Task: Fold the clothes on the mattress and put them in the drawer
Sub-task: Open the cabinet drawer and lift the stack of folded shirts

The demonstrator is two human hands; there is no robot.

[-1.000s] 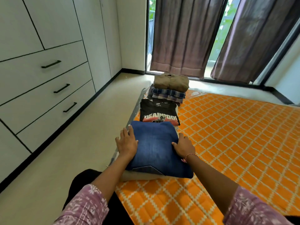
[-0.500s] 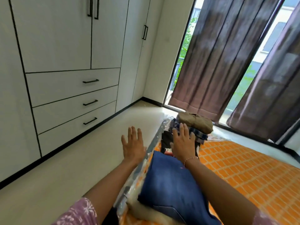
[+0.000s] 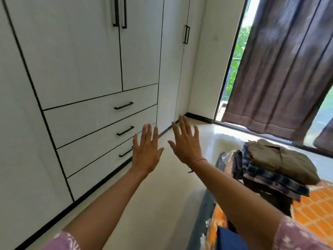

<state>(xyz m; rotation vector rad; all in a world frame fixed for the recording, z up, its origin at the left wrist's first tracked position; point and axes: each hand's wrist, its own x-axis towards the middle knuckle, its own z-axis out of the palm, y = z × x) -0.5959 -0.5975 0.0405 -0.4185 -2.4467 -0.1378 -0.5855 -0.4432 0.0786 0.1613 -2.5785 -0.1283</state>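
Note:
My left hand [image 3: 146, 150] and my right hand [image 3: 185, 141] are both raised in the air with fingers spread, holding nothing, stretched toward the white wardrobe. Its three drawers [image 3: 100, 116] are closed, each with a black handle; my left hand is just in front of the lowest one. At the right, a stack of folded clothes [image 3: 273, 170] sits on the orange patterned mattress [image 3: 317, 210]: a khaki garment on top, a blue plaid shirt and dark pieces beneath. A corner of the folded blue jeans [image 3: 225, 239] shows at the bottom edge under my right arm.
Cream floor [image 3: 162, 204] lies between the mattress and the wardrobe. Tall wardrobe doors [image 3: 90, 42] with black handles rise above the drawers. Brown curtains [image 3: 288, 60] hang over the window at the back right.
Both hands have left the folded jeans and swung up and left toward the drawers. My view has turned left, so the wardrobe fills the frame and the mattress slid right.

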